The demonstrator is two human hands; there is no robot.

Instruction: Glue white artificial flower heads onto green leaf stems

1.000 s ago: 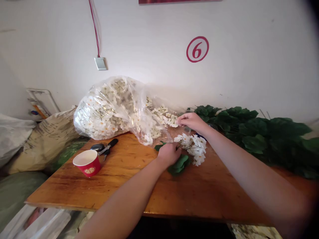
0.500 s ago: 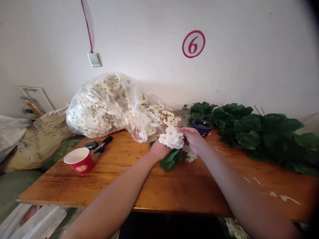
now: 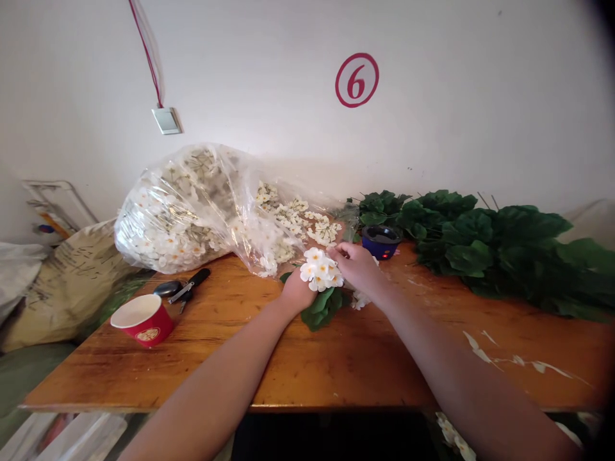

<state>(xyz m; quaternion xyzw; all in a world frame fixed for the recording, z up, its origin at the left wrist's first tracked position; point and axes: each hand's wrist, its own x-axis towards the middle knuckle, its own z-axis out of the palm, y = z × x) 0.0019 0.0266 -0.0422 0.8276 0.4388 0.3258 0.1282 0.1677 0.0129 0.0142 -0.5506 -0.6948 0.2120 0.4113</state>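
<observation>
A: At mid-surface, just in front of the bag mouth: white cluster [image 3: 321, 269], blooms up and tilted toward the camera. It sits between both hands.

B: Grip state?

A: Left hand [image 3: 298, 293] is closed around the base from below, with green leaves [image 3: 321, 307] spilling out under it. Right hand [image 3: 354, 265] touches the cluster's right edge, fingertips pinched narrow on a bloom or stem; which one, I cannot tell.

B: Long axis?

A: Stem hidden in the left grip. Judging by leaves low and blooms high, the axis runs from the surface upward and slightly away from the person, flower end topmost. Both hands are on it; the left carries the weight, the right comes in from the right side.

B: Around it?

A: More loose white blooms [image 3: 360, 299] lie on the surface [image 3: 336, 365] just under the right wrist. Behind, touching distance, a clear bag [image 3: 192, 205] of the same flowers, opening toward the hands. A blue cup [image 3: 381, 241] stands just beyond the right hand. Leaf pile [image 3: 490, 246] along the wall to the right. Well apart on the left: red cup [image 3: 142, 319], pliers [image 3: 185, 289].
</observation>
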